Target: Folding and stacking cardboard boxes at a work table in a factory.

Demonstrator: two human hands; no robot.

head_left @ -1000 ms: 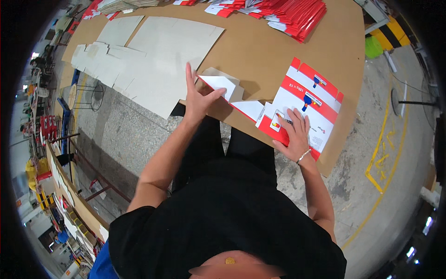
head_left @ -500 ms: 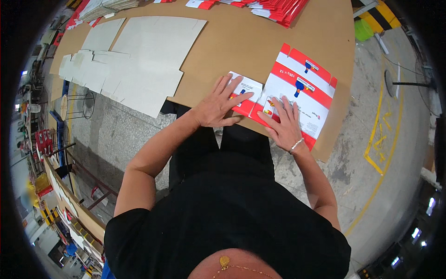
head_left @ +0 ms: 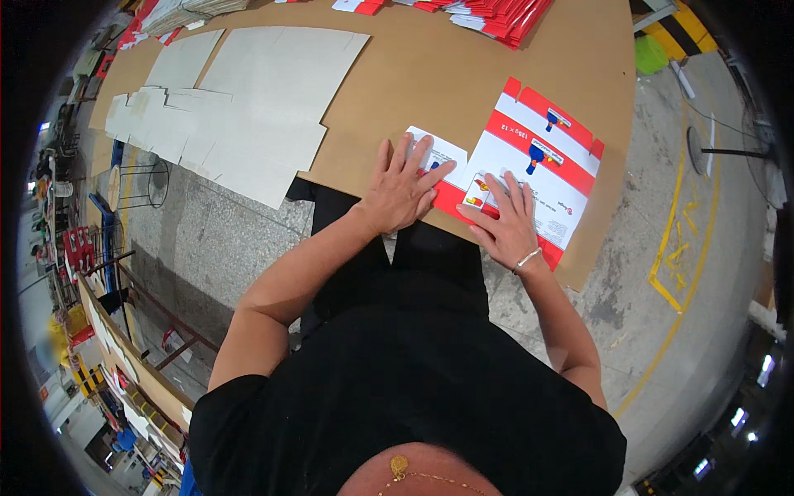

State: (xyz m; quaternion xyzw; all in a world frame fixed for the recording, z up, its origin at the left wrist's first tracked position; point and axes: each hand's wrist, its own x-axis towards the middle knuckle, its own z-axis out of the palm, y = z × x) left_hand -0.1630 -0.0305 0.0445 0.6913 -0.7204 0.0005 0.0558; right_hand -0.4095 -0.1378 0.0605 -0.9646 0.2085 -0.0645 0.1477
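Note:
A red and white printed carton blank [head_left: 550,178] lies flat near the front edge of the table. My left hand [head_left: 403,188] rests on its left flap, fingers spread, palm partly over the near edge. Lower on the main panel lies my right hand [head_left: 510,221], fingers stretched out flat and the thumb pointing left. Between the two hands a red strip of the blank shows. Both hands press on the card from above and grip nothing.
Plain grey-white cardboard sheets [head_left: 265,91] lie on the brown tabletop [head_left: 397,74] to the left. Along the far edge sits a pile of red and white folded cartons [head_left: 509,18]. A bundle of flat sheets [head_left: 186,12] is at the far left. Concrete floor [head_left: 637,231] borders the table.
My left hand has shifted slightly right along the flap, its fingers spread more upright. My right hand and the carton blank stay nearly in place.

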